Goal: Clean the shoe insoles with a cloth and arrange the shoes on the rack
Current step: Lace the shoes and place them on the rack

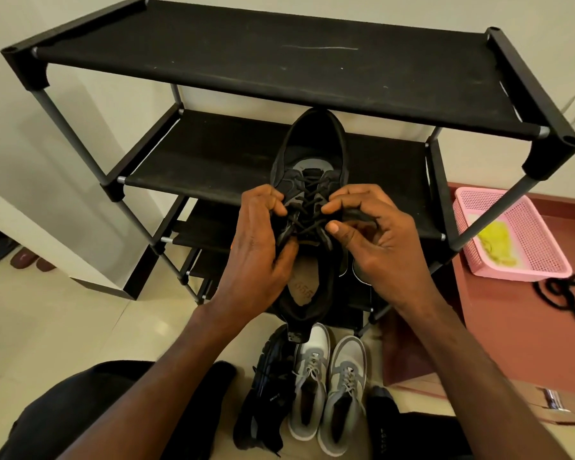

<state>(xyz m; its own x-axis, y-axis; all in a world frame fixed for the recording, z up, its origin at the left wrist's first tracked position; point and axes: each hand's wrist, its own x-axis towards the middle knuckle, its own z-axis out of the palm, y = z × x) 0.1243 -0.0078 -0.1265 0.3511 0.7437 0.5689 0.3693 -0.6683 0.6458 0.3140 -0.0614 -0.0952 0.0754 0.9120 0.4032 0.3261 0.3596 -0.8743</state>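
Observation:
I hold a black lace-up shoe (pixel 309 151) in the air in front of the black shoe rack (pixel 279 61), toe pointing away from me. My left hand (pixel 259 247) grips its left side at the laces. My right hand (pixel 375 234) grips the right side, thumb and fingers curled at the laces. A pale insole (pixel 304 287) shows in the heel opening near me. On the floor below lie another black shoe (pixel 266 393) and a pair of grey-and-white sneakers (pixel 329 390). A yellow cloth (pixel 495 240) lies in a pink basket (pixel 528 227) at the right.
The rack has several black fabric shelves with nothing visible on them. Loose black laces (pixel 565 293) lie on a reddish mat (pixel 512 327) at the right. Some dark and maroon footwear (pixel 10 254) sits at the far left by the wall. My knees are at the bottom.

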